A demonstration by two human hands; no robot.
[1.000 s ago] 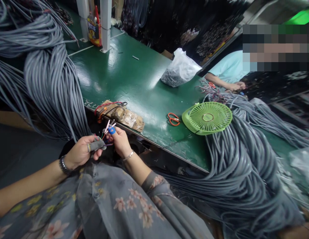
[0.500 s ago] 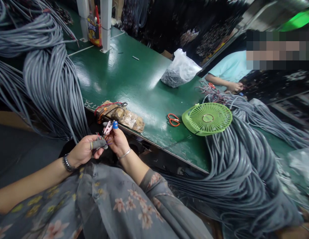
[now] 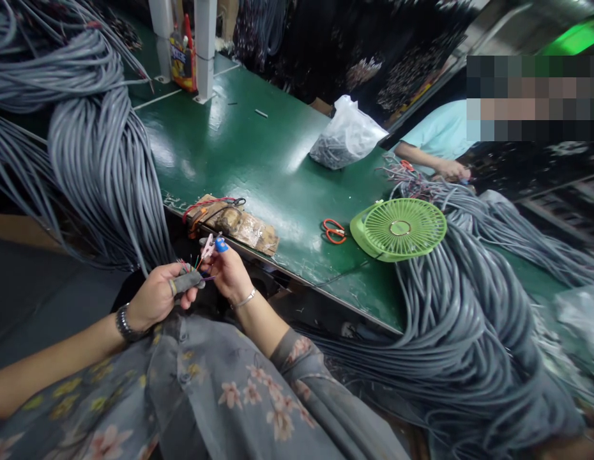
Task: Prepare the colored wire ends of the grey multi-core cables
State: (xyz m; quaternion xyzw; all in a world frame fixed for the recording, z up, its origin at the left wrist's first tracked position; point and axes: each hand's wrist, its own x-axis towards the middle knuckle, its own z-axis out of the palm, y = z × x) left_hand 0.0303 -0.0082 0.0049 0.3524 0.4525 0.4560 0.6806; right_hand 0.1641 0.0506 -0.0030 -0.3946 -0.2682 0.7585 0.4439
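Note:
My left hand (image 3: 156, 295) is closed round the end of a grey cable (image 3: 186, 282), whose thin coloured wires (image 3: 194, 262) fan out of the cut end. My right hand (image 3: 231, 273) is closed on a small pink-handled cutter (image 3: 208, 245) held right at those wires; a blue cap covers one fingertip (image 3: 221, 245). Both hands sit just below the near edge of the green table (image 3: 258, 153), above my lap.
Thick bundles of grey cable (image 3: 100, 160) hang at the left, and more grey cable (image 3: 469, 319) lies at the right. On the table are a taped wooden block (image 3: 239, 225), orange scissors (image 3: 333, 230), a green fan (image 3: 400, 227) and a plastic bag (image 3: 347, 134). Another person's hand (image 3: 450, 169) works at the far right.
My right hand has shifted slightly, and the cutter's handles that stood apart are now close together at the wires. My left hand keeps its grip on the cable.

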